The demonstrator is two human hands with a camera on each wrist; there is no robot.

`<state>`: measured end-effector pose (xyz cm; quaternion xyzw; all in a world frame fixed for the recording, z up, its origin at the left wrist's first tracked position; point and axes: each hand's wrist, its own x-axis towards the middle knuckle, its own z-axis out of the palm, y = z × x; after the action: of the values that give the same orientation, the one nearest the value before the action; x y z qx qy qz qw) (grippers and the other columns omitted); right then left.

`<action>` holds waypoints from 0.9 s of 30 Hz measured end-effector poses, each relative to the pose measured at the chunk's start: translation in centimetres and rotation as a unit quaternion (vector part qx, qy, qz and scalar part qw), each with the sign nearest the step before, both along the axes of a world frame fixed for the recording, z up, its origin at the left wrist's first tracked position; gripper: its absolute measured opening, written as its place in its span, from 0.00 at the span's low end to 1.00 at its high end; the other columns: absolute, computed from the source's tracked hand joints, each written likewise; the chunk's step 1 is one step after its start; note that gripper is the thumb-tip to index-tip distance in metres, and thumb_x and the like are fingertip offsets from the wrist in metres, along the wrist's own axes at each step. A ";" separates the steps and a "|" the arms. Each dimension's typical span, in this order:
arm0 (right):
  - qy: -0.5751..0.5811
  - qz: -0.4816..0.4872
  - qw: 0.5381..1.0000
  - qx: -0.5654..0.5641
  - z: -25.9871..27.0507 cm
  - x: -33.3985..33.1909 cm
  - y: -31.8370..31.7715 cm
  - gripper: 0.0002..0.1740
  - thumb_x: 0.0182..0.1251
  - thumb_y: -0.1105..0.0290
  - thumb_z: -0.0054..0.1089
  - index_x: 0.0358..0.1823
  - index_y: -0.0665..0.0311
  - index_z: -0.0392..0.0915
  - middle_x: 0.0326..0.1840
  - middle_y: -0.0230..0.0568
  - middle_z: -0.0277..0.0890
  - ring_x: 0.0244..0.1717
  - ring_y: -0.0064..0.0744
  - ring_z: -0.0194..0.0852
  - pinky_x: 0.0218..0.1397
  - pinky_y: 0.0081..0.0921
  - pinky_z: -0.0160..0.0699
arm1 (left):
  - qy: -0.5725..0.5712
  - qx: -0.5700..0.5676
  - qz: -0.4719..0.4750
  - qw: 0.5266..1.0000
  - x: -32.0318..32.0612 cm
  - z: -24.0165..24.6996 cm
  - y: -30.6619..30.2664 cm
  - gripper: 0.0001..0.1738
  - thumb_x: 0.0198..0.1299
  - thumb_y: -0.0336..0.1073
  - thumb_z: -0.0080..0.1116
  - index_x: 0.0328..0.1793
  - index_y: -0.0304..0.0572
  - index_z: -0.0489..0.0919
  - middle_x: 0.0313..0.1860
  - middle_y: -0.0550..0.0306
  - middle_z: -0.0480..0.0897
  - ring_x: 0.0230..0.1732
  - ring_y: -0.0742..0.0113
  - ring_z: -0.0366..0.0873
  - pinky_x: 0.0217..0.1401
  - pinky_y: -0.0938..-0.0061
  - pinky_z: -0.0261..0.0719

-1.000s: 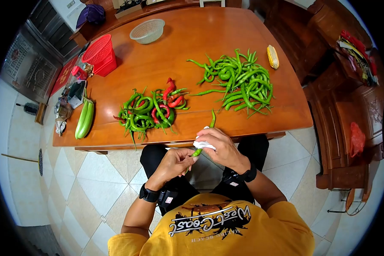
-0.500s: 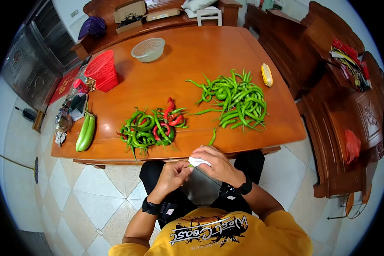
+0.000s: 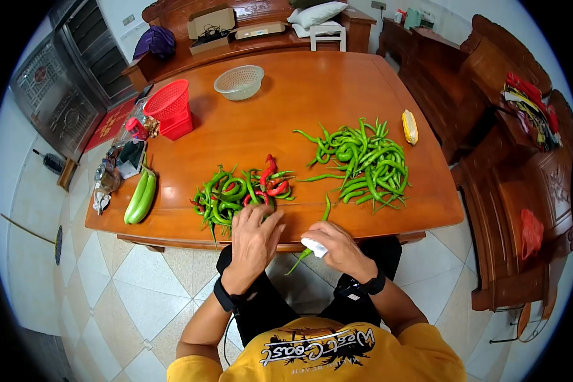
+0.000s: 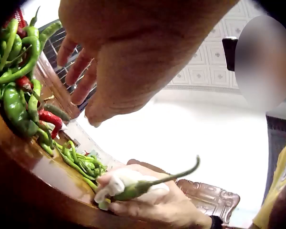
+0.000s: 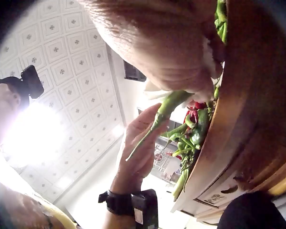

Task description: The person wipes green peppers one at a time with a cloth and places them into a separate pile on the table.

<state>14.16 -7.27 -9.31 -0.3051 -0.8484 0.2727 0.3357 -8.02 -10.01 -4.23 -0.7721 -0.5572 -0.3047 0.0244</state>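
The right hand (image 3: 341, 247) grips a white cloth (image 3: 314, 247) around a green pepper (image 3: 304, 256), whose stem end hangs toward the lap. In the left wrist view that pepper (image 4: 136, 190) lies against the cloth (image 4: 115, 186). The left hand (image 3: 253, 243), its fingers loosely extended and no object visible in it, is at the near edge of the mixed red and green pepper pile (image 3: 228, 195); whether it touches the pile cannot be told. A single green pepper (image 3: 326, 207) lies on the table just beyond the right hand. A larger green pile (image 3: 369, 164) spreads to the right.
Two pale green eggplants (image 3: 141, 195) lie at the table's left, with red baskets (image 3: 176, 118) behind them. A pale round basket (image 3: 239, 83) stands farther back. A corn cob (image 3: 410, 127) lies near the right edge of the table (image 3: 312, 89).
The left hand has let go of the pepper's stem end and moved forward to the mixed pile. The right hand still holds the cloth and pepper. The head view has shifted.
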 end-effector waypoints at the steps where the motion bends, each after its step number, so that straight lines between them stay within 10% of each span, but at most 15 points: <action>1: 0.001 -0.002 1.000 0.003 0.1 0.1 0.0 0.27 0.48 0.87 0.55 0.53 0.63 0.79 0.51 0.45 0.74 0.52 0.51 0.75 0.57 0.39 0.73 | 0.038 0.002 -0.002 0.999 0.0 0.0 0.8 0.19 0.55 0.31 0.65 0.55 0.46 0.83 0.63 0.48 0.77 0.66 0.45 0.70 0.65 0.51 0.66; 7: -0.014 0.005 1.000 0.017 0.3 0.8 0.1 0.27 0.47 0.89 0.55 0.51 0.64 0.80 0.51 0.45 0.75 0.53 0.51 0.75 0.57 0.38 0.74 | 0.241 0.007 -0.010 0.971 -0.5 -3.2 4.5 0.27 0.61 0.33 0.50 0.69 0.55 0.76 0.70 0.51 0.72 0.79 0.45 0.56 0.79 0.39 0.44; 27: 0.014 0.011 1.000 0.002 -0.3 0.3 0.9 0.26 0.47 0.89 0.55 0.51 0.65 0.79 0.51 0.46 0.74 0.52 0.52 0.75 0.58 0.38 0.74 | 0.259 -0.016 0.067 0.963 -5.9 -4.3 8.0 0.26 0.61 0.30 0.50 0.66 0.57 0.79 0.64 0.56 0.76 0.76 0.51 0.60 0.78 0.37 0.47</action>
<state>14.51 -6.41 -9.56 -0.2909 -0.8475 0.2794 0.3450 -13.96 -2.02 -8.48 -0.7859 -0.5868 -0.0829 0.1763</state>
